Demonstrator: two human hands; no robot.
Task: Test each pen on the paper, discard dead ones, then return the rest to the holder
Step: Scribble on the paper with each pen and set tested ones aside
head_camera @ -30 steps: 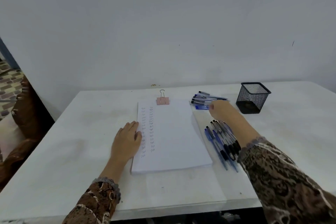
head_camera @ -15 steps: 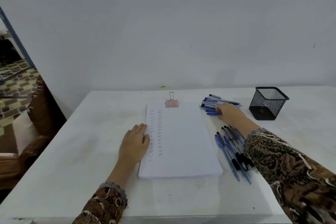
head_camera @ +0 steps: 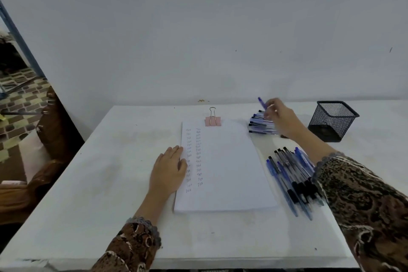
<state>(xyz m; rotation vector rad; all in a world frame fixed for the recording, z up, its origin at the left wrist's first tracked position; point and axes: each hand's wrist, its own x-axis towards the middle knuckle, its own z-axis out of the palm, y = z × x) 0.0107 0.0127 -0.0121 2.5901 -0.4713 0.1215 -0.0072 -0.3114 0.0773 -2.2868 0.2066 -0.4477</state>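
Observation:
A stack of white paper (head_camera: 227, 165) lies in the middle of the table, with two columns of small test marks down its left side. My left hand (head_camera: 169, 170) rests flat on the paper's left edge. My right hand (head_camera: 279, 117) is raised over the far pile of pens (head_camera: 260, 123) and grips a blue pen (head_camera: 262, 102), which tilts up to the left. A second pile of blue and black pens (head_camera: 291, 179) lies right of the paper, partly under my right sleeve. The black mesh holder (head_camera: 332, 120) stands at the far right; its inside looks empty.
A pink binder clip (head_camera: 212, 119) holds the top edge of the paper. The white table (head_camera: 99, 183) ends at a plain wall behind. A brown armchair (head_camera: 44, 139) stands off the table's left side.
My right hand was resting on the far pile of pens; it has lifted a blue pen out of that pile. The left hand stays on the paper. The view has shifted slightly.

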